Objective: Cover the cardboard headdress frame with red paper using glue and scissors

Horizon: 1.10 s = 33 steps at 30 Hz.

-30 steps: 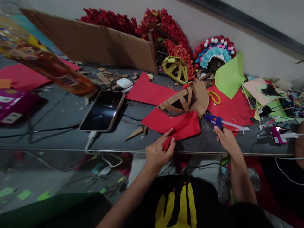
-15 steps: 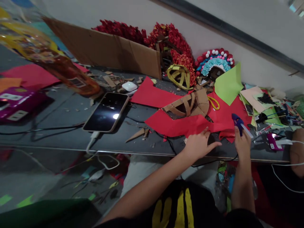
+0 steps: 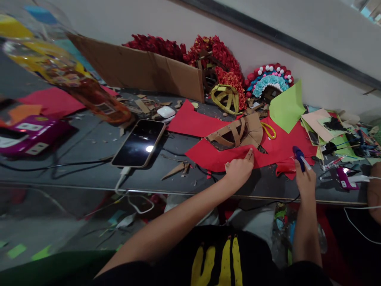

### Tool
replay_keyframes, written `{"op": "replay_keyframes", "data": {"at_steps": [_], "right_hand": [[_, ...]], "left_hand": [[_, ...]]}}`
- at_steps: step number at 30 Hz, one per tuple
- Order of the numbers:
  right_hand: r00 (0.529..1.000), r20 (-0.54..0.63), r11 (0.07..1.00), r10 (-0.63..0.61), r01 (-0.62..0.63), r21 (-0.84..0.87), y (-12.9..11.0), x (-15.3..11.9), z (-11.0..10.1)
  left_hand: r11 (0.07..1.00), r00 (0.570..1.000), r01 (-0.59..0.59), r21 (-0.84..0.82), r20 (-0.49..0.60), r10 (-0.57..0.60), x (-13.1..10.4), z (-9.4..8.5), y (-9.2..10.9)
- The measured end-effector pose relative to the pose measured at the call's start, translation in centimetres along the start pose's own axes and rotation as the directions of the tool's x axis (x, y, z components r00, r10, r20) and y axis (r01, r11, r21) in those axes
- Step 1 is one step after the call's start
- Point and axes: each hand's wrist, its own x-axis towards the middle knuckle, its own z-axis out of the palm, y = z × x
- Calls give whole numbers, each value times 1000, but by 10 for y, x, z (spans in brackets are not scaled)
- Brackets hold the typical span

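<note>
My left hand (image 3: 240, 169) rests at the near part of a red paper sheet (image 3: 205, 157), its fingers closed together on the paper. A cut-out cardboard frame with curved strips (image 3: 251, 129) lies on that red paper, just beyond my fingers. In my right hand (image 3: 305, 178) is a small purple glue gun (image 3: 298, 155) with a white glue stick showing at its back. The glue gun is held just above the table's front part, to the right of my left hand and near a crumpled red piece (image 3: 286, 169). Its nozzle is hard to make out.
A phone (image 3: 139, 143) on a charging cable lies left, beside a tilted-looking bottle (image 3: 98, 97) and a purple device (image 3: 32, 133). Behind stand a cardboard panel (image 3: 143, 69), red flowery headpieces (image 3: 214, 51) and a blue-red one (image 3: 270, 81). Another person's arm (image 3: 374, 190) is at right.
My left hand has drawn in from spread fingers to closed fingers, moving slightly left and up on the red paper. The right hand keeps the glue gun, tilted a little. The view shifted slightly.
</note>
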Motion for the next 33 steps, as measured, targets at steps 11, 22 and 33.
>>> {"op": "replay_keyframes", "data": {"at_steps": [11,22,33], "right_hand": [[995,-95,970,-34,10,-245,31,33,-5],[999,-20,933,50,-54,-356,40,67,19],[812,256,827,-525,557,-71,-72,-39,60]], "left_hand": [[952,930,-305,2,-216,298,-34,-11,-3],[894,809,-439,-90,-473,350,-82,5,-26],[963,865,-271,3,-439,244,-58,3,-51]]}}
